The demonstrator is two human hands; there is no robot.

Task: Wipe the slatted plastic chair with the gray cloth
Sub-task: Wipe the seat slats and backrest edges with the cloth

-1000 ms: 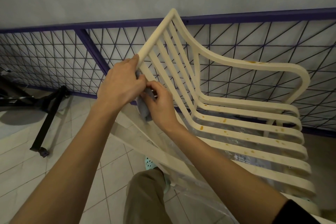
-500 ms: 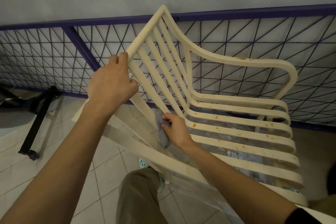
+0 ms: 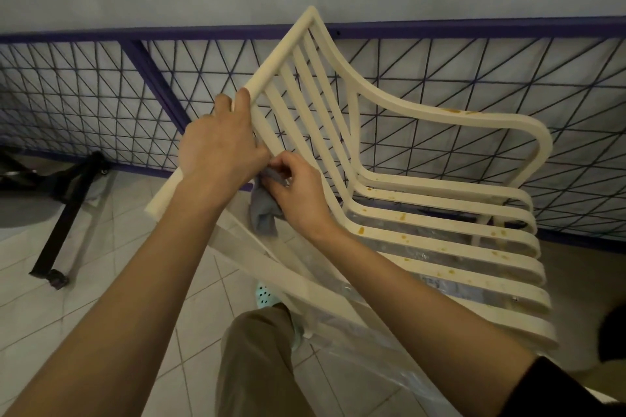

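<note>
A cream slatted plastic chair [image 3: 440, 237] fills the middle and right of the head view, with orange-brown stains on its seat slats and far armrest. My left hand [image 3: 220, 145] grips the near end of the chair's top rail. My right hand [image 3: 298, 189] is closed on a gray cloth [image 3: 264, 213] and presses it against the nearest back slat, just below my left hand. The cloth's loose end hangs down beneath my fingers.
A purple-framed wire mesh fence [image 3: 101, 105] runs behind the chair along a grey wall. A black metal stand [image 3: 64, 220] lies on the tiled floor at left. Clear plastic sheeting [image 3: 355, 332] lies under the chair. My trouser leg [image 3: 257, 359] and a mint shoe [image 3: 267, 294] are below.
My right hand with the cloth slid down the back slat half a second ago and has come back up next to my left hand. The left hand kept its grip on the top rail.
</note>
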